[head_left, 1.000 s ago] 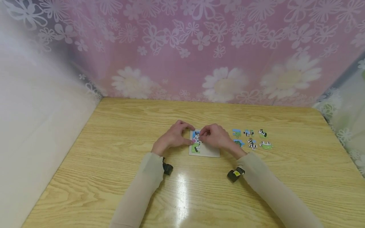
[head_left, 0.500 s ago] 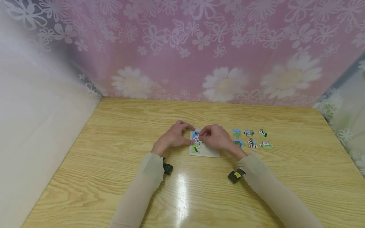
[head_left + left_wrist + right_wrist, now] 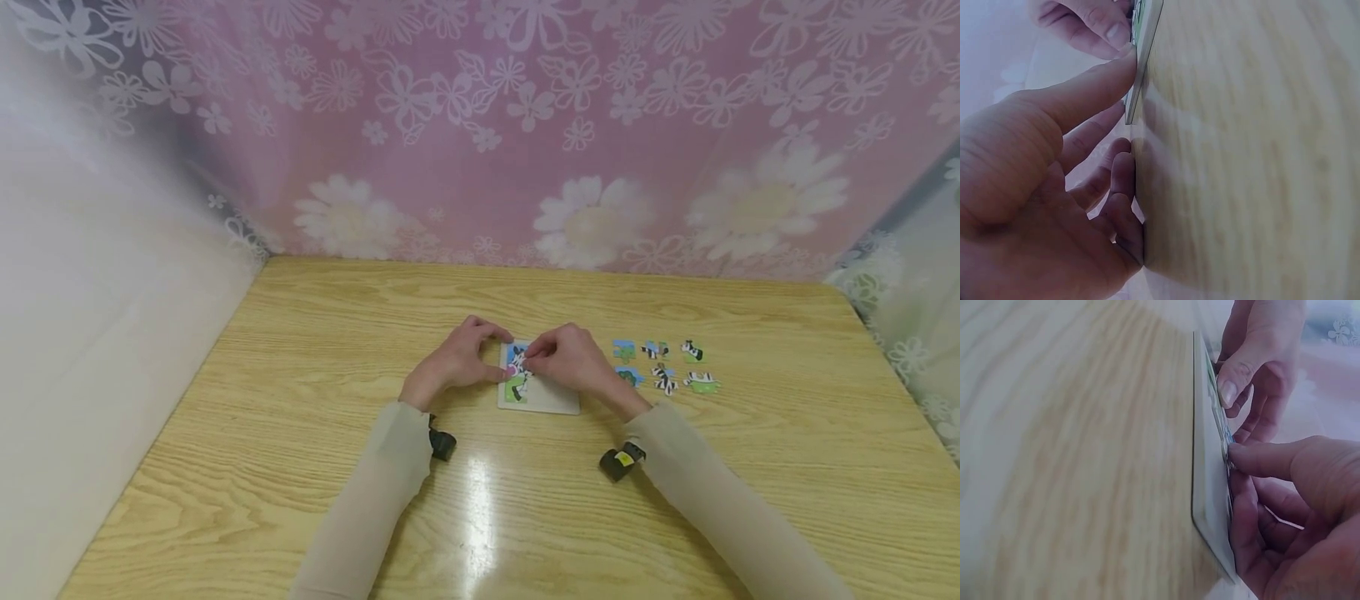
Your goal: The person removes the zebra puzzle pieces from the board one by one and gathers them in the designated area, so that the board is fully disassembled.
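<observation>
A small puzzle board [image 3: 555, 403] with a pale bare right side lies on the table. Fitted pieces [image 3: 514, 392] along its left show part of a zebra, blue sky and green grass. My left hand [image 3: 453, 357] holds the board at its left side, thumb on the edge and index finger at the far corner. My right hand [image 3: 572, 358] pinches a black-and-white puzzle piece [image 3: 529, 372] against the board beside the fitted ones. The fingers mostly hide this piece. In the right wrist view, the right thumb [image 3: 1263, 459] presses close on the board's face.
Loose puzzle pieces lie in two rows right of the board, among them a tree piece [image 3: 627, 377], a striped piece [image 3: 663, 379] and a green-bottomed piece [image 3: 702, 382]. A pink floral curtain [image 3: 465, 167] hangs behind the wooden table [image 3: 337, 333].
Both hands stay almost in place. The right hand's fingers shift very slightly over the same spot on the board.
</observation>
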`<state>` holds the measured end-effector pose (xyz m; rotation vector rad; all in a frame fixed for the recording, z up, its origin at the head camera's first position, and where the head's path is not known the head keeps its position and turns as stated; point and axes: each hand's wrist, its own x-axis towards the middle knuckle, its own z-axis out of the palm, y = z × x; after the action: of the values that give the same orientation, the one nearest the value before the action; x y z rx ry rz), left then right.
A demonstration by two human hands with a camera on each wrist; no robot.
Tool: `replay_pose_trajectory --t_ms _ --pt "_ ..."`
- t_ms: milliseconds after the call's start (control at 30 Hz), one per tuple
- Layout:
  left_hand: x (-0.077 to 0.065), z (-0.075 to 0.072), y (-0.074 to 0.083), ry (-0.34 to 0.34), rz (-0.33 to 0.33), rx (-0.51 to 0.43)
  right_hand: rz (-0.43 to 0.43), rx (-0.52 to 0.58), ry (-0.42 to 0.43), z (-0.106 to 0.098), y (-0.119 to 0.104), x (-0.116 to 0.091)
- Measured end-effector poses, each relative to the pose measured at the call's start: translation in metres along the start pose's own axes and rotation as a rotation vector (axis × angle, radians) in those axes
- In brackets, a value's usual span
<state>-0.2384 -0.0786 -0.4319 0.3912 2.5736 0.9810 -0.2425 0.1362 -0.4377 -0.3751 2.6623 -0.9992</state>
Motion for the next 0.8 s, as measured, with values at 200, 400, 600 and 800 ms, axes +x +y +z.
replay_pose_trajectory --t_ms 200,400,600,800 --pt "0.0 0.0 0.0 0.01 -0.004 -0.006 0.047 -0.015 -0.006 0.001 -0.004 0.001" --pt "0.001 0.001 0.0 0.009 -0.017 -0.015 0.058 0.01 -0.005 0.001 -0.003 0.0" --pt "0.001 0.002 -0.001 0.004 -0.03 -0.032 0.031 0.098 0.011 -0.002 0.0 -0.003" --pt "0.001 0.001 -0.002 0.002 -0.028 -0.041 0.018 0.188 0.024 -0.007 0.006 -0.006"
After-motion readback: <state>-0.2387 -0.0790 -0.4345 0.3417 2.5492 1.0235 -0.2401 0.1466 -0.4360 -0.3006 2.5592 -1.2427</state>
